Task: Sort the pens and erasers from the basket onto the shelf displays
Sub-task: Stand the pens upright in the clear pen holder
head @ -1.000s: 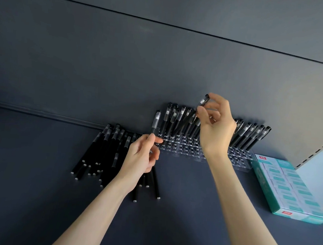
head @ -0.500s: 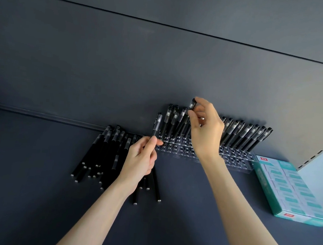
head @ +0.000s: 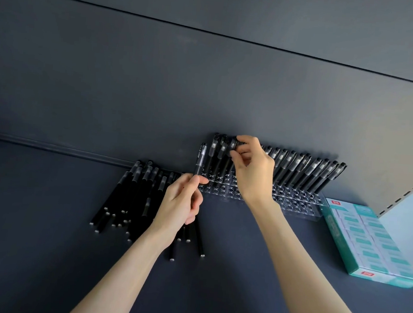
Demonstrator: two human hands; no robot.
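The teal box (head: pixel 367 245) to the right of the clear rack (head: pixel 301 204) carries a small red label (head: pixel 366 273) on its near end and another on its far corner. The writing on them is too small to read. White print runs along the barrel of the pen (head: pixel 200 159) at the rack's left end, and it is also unreadable.

The left hand (head: pixel 180 204) pinches that pen low on its barrel between thumb and forefinger. Its other fingers are curled loosely toward the palm. The pen stands nearly upright, cap up, just beside the rack's left end.

The right hand (head: pixel 254 173) reaches over the left part of the rack. Its thumb and forefinger are closed narrowly on the cap of a second pen (head: pixel 233 143) among those standing there, and the remaining fingers are bent.

A row of black pens (head: pixel 306 172) leans in the rack's back holes. To the left of the rack, a loose pile of pens (head: pixel 132 194) lies on the dark shelf (head: pixel 43 242).
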